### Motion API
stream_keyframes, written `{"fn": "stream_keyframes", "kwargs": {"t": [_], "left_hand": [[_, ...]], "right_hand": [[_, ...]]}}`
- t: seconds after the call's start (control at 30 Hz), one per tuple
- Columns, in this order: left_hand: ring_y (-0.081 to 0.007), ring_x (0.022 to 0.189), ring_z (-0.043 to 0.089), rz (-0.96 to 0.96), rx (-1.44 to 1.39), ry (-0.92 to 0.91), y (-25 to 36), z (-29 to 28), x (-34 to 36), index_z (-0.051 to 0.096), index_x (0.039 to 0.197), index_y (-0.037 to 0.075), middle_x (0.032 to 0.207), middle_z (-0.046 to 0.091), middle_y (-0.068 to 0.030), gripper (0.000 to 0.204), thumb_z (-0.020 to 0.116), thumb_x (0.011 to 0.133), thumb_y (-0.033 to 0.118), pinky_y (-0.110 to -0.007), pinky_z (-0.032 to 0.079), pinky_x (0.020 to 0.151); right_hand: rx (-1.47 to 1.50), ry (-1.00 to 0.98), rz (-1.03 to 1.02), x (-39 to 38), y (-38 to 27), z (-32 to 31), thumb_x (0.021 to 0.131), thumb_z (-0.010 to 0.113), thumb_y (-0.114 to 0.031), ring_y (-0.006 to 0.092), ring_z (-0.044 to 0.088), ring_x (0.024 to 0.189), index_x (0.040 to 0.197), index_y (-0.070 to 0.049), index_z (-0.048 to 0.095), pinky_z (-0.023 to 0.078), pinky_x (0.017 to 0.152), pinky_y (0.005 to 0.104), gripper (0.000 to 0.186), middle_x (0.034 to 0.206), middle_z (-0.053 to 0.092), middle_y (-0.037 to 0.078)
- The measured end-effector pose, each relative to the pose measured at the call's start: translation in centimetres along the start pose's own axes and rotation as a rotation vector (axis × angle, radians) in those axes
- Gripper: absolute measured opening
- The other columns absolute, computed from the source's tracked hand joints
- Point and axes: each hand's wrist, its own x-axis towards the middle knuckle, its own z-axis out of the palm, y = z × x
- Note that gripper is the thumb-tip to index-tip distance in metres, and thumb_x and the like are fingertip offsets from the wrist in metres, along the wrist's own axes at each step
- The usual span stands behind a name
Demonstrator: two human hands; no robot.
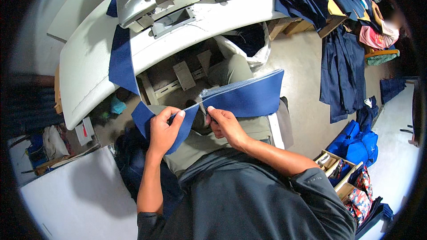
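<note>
Over our lap, we have a navy-blue flat fabric piece with a pale stitched edge [188, 123], its border running up toward the right. Our left hand [163, 129] holds it, thumb and forefinger pinched on that edge, with cloth falling on both sides of the grip. Our right hand [226, 126] is just beside it, fingers drawn in narrow at the near left corner of a stack of navy-blue fabric pieces with whitish stitched edges [249, 98]; we cannot tell what its fingertips grip. The stack lies above our grey-green trousers [189, 156], stretching off to the right.

Beyond the left hand, a narrow pale stitched thread leads up to a long navy-blue fabric strip [121, 64], which hangs over the rim of a white curved counter [91, 71]. On that counter stands a white and grey metal sewing machine [142, 6]. Under its edge we see a white bag holding dark cloth [263, 53].

Farther right, dark navy trousers [341, 75] hang above the pale floor [298, 62], and a bright blue cloth bundle [356, 144] lies nearer to us. At the upper right is another person in a pink top [376, 37].
</note>
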Motion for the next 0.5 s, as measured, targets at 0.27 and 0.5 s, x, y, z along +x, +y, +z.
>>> {"fn": "stream_keyframes", "kwargs": {"t": [0.27, 0.5], "left_hand": [[-0.0043, 0.078, 0.056, -0.05, 0.025, -0.098, 0.7, -0.3, -0.3, 0.067, 0.093, -0.002, 0.083, 0.067, 0.0011, 0.015, 0.068, 0.097, 0.013, -0.024, 0.047, 0.07], [-0.0036, 0.075, 0.054, -0.026, -0.069, -0.077, 1.4, -0.8, -0.5, 0.067, 0.093, -0.002, 0.08, 0.065, 0.0014, 0.014, 0.067, 0.097, 0.012, -0.024, 0.046, 0.067]], "right_hand": [[-0.027, 0.028, -0.085, 1.9, 1.1, 1.1, 0.105, 0.052, -0.045, 0.0049, 0.03, 0.046, 0.084, -0.01, 0.055, 0.023, 0.043, 0.0258, 0.041, 0.056, 0.038, -0.008], [0.038, 0.084, -0.112, -1.7, 0.5, 2.3, 0.105, 0.056, -0.042, 0.005, 0.029, 0.049, 0.084, -0.012, 0.055, 0.022, 0.045, 0.0247, 0.036, 0.06, 0.036, -0.008]]}}
